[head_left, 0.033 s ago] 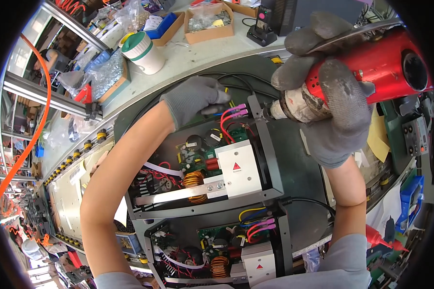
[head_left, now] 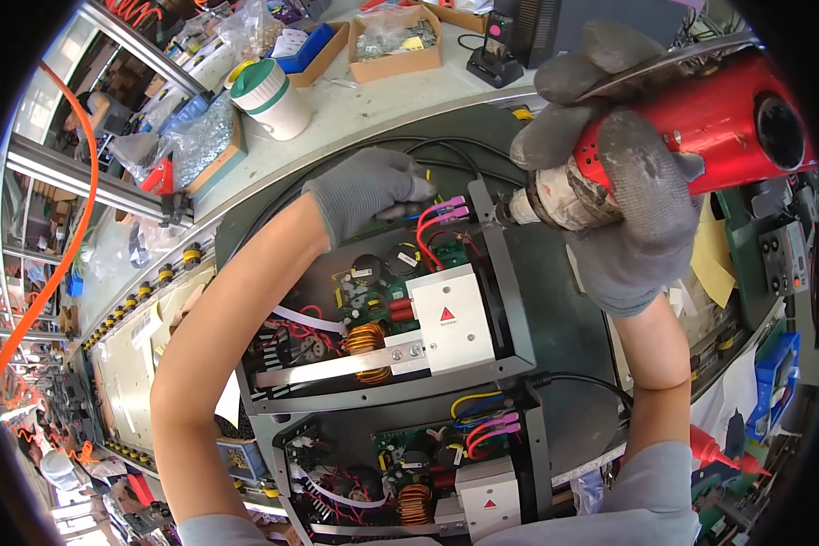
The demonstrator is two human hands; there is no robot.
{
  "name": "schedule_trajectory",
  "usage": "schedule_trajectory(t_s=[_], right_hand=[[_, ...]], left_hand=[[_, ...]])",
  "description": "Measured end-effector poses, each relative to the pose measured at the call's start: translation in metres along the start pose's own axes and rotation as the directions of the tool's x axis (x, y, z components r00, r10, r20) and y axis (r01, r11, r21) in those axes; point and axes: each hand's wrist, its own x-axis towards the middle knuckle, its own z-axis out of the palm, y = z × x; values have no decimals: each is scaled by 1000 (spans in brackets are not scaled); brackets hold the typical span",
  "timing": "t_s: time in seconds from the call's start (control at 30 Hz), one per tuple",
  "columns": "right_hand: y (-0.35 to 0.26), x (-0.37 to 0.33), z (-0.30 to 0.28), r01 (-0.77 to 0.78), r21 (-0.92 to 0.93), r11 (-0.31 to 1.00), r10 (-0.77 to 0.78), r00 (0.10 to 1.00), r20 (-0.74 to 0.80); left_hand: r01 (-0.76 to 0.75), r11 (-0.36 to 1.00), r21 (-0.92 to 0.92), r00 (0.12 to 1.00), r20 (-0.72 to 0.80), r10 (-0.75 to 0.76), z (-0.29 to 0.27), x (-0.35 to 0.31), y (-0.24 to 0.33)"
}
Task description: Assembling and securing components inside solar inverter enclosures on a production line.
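The right hand (head_left: 642,209), in a grey glove, is closed firmly around a red cylindrical power tool (head_left: 728,118), its fingers wrapped over the housing. The tool's nose is wrapped in worn pale tape and points left at the upper right corner of an open electronics chassis (head_left: 510,296); its tip is right at that corner, though I cannot tell whether it touches. The left hand (head_left: 369,187), also gloved, is at the chassis's far edge, fingers curled with only a little room between them; I cannot tell whether they grip anything. Just right of those fingertips are magenta wire connectors (head_left: 448,209) with red leads.

Inside the chassis, below the left hand, are a green circuit board (head_left: 359,296), a copper-wound toroid coil (head_left: 366,350), a white metal cover (head_left: 464,337) bearing a red warning triangle, and a bare metal bar (head_left: 309,373) along the near side. A second, similar chassis (head_left: 539,455) sits nearer the person, with a black cable (head_left: 582,378) at its upper right corner. A dark green mat (head_left: 569,309) lies beneath.

Farther out, on the pale bench (head_left: 337,114), stand a green-lidded white cup (head_left: 278,107), a cardboard box (head_left: 396,65) of small parts and a black handheld radio (head_left: 496,55).
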Motion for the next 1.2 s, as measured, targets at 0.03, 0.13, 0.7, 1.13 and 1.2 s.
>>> schedule_trajectory(t_s=[0.03,0.13,0.7,1.13,1.2], right_hand=[[2,1,2,-2,3,1000,2,1000,3],[6,0,8,7,2,1000,-7,1000,-22],[23,-7,-1,288,-854,434,-82,956,281],[30,-5,-7,142,-848,511,17,984,175],[35,-2,-3,163,-827,538,-99,987,130]], left_hand=[[1,1000,-1,1000,-5,-1,0,0,-6],[-81,984,156,996,-35,87,9,-3,-15],[-38,978,-206,999,-23,34,22,30,-65],[150,961,-233,981,-88,-174,29,-11,-19],[168,952,-257,978,-81,-194,29,-12,-17]])
